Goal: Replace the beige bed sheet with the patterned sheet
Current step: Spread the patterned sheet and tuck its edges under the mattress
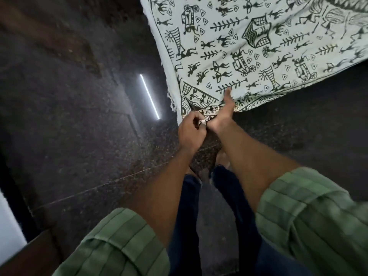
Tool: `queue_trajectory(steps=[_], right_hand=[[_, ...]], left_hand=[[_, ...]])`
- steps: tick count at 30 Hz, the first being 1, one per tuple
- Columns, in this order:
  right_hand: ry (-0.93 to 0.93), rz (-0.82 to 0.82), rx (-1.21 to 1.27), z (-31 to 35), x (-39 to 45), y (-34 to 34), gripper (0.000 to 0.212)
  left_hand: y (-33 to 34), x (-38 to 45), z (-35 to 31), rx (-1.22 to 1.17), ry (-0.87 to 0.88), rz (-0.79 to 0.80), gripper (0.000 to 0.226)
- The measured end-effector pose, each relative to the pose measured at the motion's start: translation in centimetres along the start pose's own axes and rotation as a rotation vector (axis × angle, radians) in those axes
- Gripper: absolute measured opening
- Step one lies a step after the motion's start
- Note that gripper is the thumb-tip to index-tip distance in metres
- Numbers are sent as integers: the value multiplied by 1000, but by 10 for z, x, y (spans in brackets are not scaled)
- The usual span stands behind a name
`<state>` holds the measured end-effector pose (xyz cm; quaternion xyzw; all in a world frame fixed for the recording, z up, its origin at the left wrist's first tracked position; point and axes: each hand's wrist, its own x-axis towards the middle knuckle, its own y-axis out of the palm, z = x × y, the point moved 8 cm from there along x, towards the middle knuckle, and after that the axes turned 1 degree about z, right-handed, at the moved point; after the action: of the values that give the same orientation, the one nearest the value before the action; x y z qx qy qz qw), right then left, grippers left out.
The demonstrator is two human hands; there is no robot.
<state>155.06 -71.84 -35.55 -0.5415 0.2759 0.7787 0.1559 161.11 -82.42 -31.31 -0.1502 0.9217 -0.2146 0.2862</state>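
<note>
1. Left hand (191, 134): fingers curled, pinching a bunched bit of the patterned sheet (249, 42) at its lower hem.
2. Right hand (221, 114): just beside the left hand, touching it. Thumb lies up along the cloth face; the other fingers are tucked under the hem, so it grips the same edge. How far they curl is hidden.
3. Patterned sheet: pale green-white, dark prints of stick figures, carts, huts, branches. It spreads up and away from the hands, with a dark decorative border along the hem. Fringed side edge runs above the left hand.
4. Forearms bare; green striped sleeves (310, 216) rolled up past the elbow, nearer the camera than the hands.
5. Dark trousers (229, 196) directly below the hands.
6. Dark speckled floor (79, 136) under everything; a bright light streak (149, 96) reflects on it beside the sheet's fringed edge.
</note>
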Motion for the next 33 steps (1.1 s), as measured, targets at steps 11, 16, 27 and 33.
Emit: queue_trajectory(steps=[11, 16, 27, 33], right_hand=[[242, 214, -407, -22, 12, 4, 87], [264, 242, -847, -14, -5, -9, 43], [149, 153, -399, 17, -26, -13, 70], [81, 80, -520, 35, -16, -19, 35]], left_hand=[[-5, -26, 49, 48, -373, -378, 64], [22, -28, 68, -559, -628, -345, 51], [8, -19, -11, -289, -301, -436, 10], [47, -19, -19, -643, -430, -266, 42]])
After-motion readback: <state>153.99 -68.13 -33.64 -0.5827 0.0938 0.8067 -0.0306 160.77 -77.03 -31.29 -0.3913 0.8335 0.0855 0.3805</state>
